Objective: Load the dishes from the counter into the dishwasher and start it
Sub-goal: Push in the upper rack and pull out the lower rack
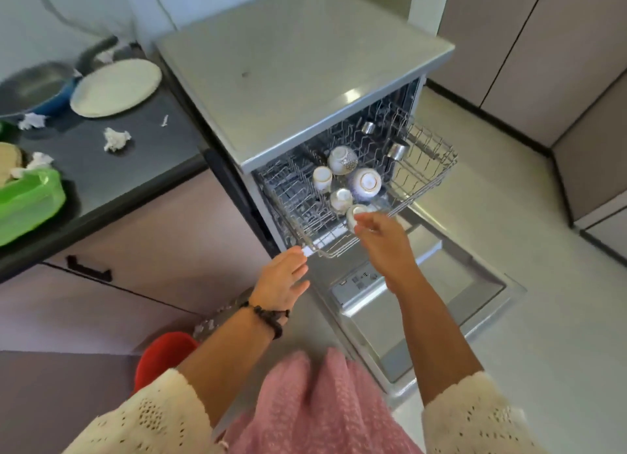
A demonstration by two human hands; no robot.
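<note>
Now | upper rack (431, 168): five cups | right hand (383, 239) grip: cup (354, 214)

No readable text; marks on the dishwasher (305, 90) door panel are blurred

Cups (342, 160) sit in the pulled-out rack (428, 182), counter (142, 168) to its left.

white cups (342, 160) upside-down, upper rack (428, 178)
</note>
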